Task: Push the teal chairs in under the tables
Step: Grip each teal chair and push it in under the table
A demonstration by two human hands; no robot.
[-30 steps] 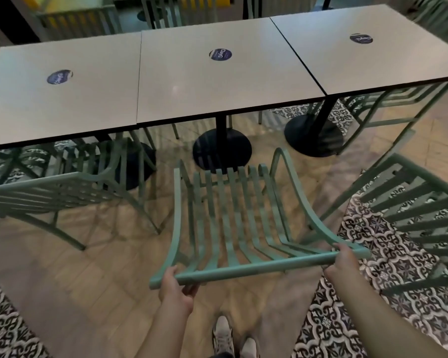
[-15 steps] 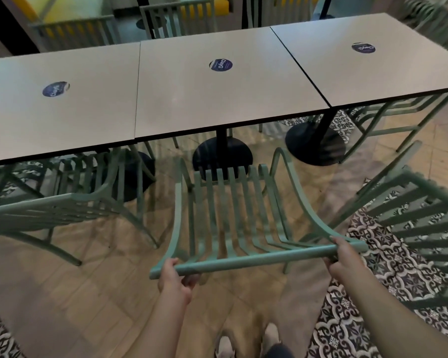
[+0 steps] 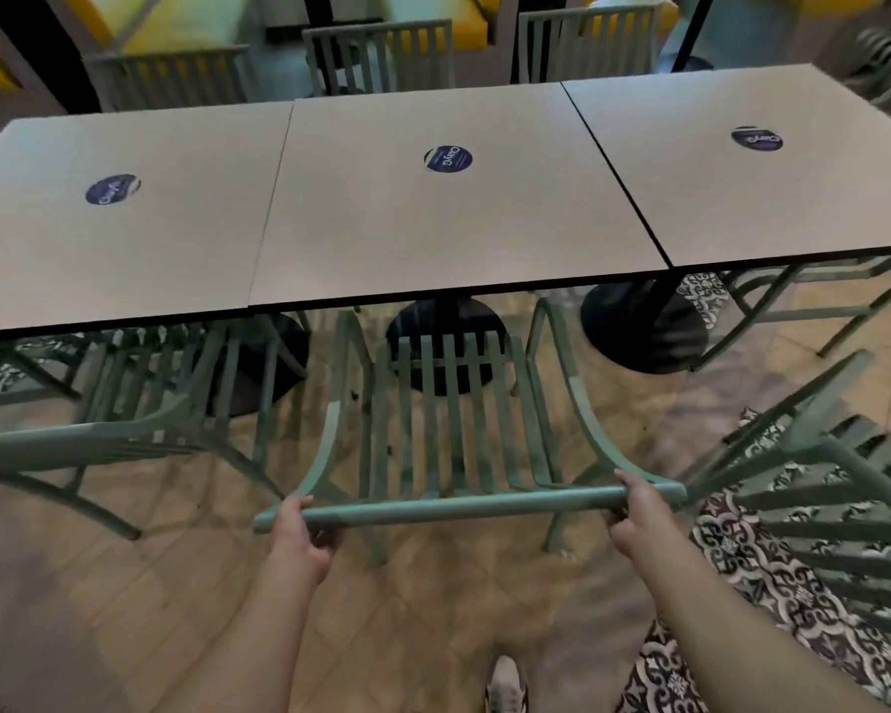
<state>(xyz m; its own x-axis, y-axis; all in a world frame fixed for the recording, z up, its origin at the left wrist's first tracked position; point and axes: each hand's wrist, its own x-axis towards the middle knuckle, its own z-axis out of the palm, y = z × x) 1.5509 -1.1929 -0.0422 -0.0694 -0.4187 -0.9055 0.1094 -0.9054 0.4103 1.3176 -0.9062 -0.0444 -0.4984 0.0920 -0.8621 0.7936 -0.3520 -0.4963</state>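
Note:
A teal slatted chair (image 3: pixel 448 429) stands in front of me, facing the middle table (image 3: pixel 448 234). Its front edge reaches just under the tabletop's near edge. My left hand (image 3: pixel 299 532) grips the left end of the chair's top rail. My right hand (image 3: pixel 639 512) grips the right end of that rail. Another teal chair (image 3: pixel 124 424) sits at the left, partly under the left table (image 3: pixel 114 239). A third teal chair (image 3: pixel 834 486) stands out on the floor at the right, angled away from the right table (image 3: pixel 772 182).
Black round table bases (image 3: pixel 443 326) stand under the tables. More teal chairs (image 3: pixel 376 54) line the far side. A fourth teal chair (image 3: pixel 813 306) sits under the right table. Patterned tiles (image 3: pixel 762 573) cover the floor at right, and my shoe (image 3: pixel 505 687) shows below.
The middle chair has slid forward toward the middle table with both hands on its rail. I have stepped closer, so the tables fill more of the view.

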